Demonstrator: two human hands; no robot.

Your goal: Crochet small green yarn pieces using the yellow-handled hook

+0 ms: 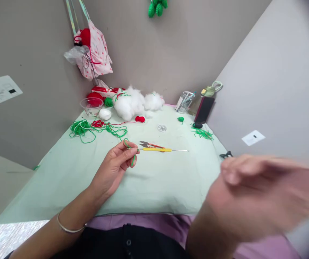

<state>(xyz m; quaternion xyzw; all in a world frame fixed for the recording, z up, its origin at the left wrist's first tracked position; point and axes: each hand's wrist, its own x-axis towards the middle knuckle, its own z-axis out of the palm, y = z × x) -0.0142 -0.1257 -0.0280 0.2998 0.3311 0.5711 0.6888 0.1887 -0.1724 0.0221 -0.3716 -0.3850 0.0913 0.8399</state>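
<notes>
My left hand [119, 158] is closed in a pinch above the middle of the table. Between its thumb and fingers is a crochet hook [157, 149] with a yellow handle, its metal shaft pointing right. Green yarn [133, 160] loops over the forefinger and hangs below the fingertips. Just behind the hook lie thread snips [151, 145] with orange handles, partly covered by it. My right hand [262, 198] is raised at the right, close to the camera and smeared by motion. Its fingers do not show clearly, and I see nothing held in it.
Tangled green yarn [80, 128] lies at the table's left, near a plastic tub [91, 104]. White stuffing [130, 103] is heaped at the back. A phone [204, 110] leans at the back right, behind green yarn scraps [203, 133]. A polka-dot bag [99, 50] hangs on the wall.
</notes>
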